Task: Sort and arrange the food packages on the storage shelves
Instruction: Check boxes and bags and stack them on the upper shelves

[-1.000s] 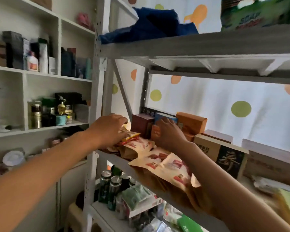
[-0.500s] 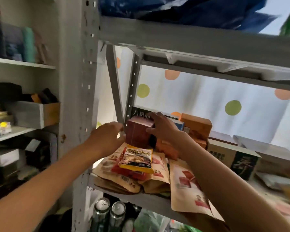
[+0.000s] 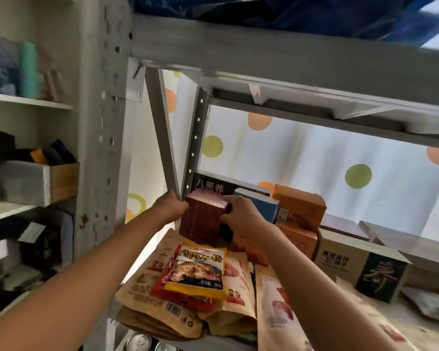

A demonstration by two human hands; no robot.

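Observation:
A dark red box [image 3: 203,219] stands upright at the back left of the metal shelf [image 3: 213,339]. My left hand [image 3: 171,207] holds its left side and my right hand [image 3: 241,214] grips its right side near the top. In front of it lies a yellow noodle packet [image 3: 197,271] on a red pouch [image 3: 162,287], stacked over kraft paper pouches [image 3: 142,292]. Another kraft pouch [image 3: 276,310] lies to the right under my right forearm. Behind the red box stand a black box [image 3: 209,186] and a blue box [image 3: 261,205].
Orange boxes [image 3: 299,206] stand right of the blue box, and a beige-and-black box [image 3: 360,264] further right. A diagonal metal brace [image 3: 162,133] runs beside my left hand. The upper shelf beam [image 3: 289,62] carries blue cloth [image 3: 276,11]. White shelving [image 3: 23,102] with items stands left. Cans [image 3: 138,342] sit below.
Both hands left the pouches and closed on the dark red box at the back. The view swung left and closer to the shelf.

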